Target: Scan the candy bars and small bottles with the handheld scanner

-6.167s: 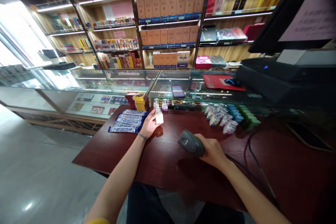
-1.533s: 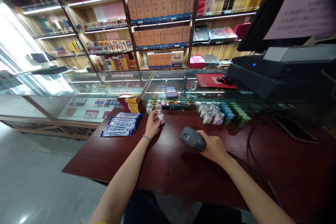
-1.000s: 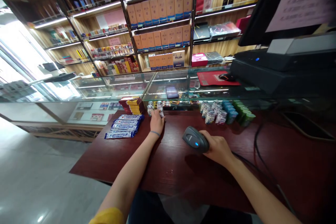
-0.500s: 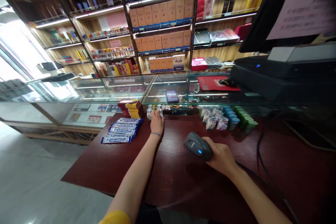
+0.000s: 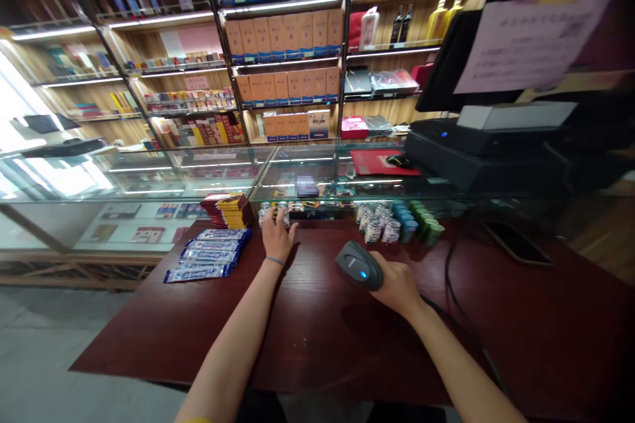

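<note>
My left hand (image 5: 278, 238) is at the back of the dark red table (image 5: 307, 324), thumb and fingers spread, just in front of a few small silver-topped jars (image 5: 264, 213). The fingers partly cover these jars, and I cannot tell whether they touch. In my right hand (image 5: 398, 285) is a dark grey barcode scanner (image 5: 358, 266) with a blue light, held above the table and pointing left. Beyond it stand more small jars (image 5: 373, 231), then rows of blue tubs (image 5: 409, 230) and green tubs (image 5: 432, 232).
Blue-and-white stick packs (image 5: 206, 256) lie left of my left hand, beside stacked red and yellow packets (image 5: 229, 211). A glass display case (image 5: 218, 178) borders the table's back. A phone (image 5: 516, 241) and black cable (image 5: 449, 271) lie right, below the monitor (image 5: 449, 63).
My left hand's fingers have spread from a more closed pose at the jars. The view has swung right, shifting everything left in the picture. The scanner remains in my right hand.
</note>
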`<action>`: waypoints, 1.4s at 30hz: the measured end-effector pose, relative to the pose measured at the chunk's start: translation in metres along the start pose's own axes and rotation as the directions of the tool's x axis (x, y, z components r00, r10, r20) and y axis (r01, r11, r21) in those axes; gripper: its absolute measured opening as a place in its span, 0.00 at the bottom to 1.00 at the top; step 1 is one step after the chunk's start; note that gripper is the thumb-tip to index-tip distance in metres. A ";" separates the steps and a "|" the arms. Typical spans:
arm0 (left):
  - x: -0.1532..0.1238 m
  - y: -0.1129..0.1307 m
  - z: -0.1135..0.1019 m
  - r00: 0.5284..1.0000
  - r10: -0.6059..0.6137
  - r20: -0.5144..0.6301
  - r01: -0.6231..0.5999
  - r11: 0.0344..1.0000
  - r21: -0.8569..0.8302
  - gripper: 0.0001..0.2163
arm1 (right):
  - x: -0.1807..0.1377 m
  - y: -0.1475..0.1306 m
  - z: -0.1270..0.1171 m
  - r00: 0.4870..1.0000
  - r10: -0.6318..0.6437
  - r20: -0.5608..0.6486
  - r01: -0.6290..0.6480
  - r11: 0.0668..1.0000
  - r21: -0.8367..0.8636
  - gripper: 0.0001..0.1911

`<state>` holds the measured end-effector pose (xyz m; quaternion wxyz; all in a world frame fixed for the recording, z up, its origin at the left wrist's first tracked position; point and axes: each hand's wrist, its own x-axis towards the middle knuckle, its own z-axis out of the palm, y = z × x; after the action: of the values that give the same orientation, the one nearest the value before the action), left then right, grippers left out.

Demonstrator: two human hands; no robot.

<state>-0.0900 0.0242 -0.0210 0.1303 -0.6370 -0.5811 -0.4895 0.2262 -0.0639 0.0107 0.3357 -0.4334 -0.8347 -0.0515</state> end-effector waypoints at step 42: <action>-0.030 0.134 0.059 0.889 -0.178 0.421 0.428 0.650 -0.629 0.24 | -0.016 0.070 -0.041 0.817 0.474 -0.330 -0.509 0.860 -0.025 0.18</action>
<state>0.0583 0.0098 -0.0194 -0.3050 -0.6003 -0.4610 -0.5780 0.3068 -0.0470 0.0180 0.4405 -0.6386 -0.6262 -0.0777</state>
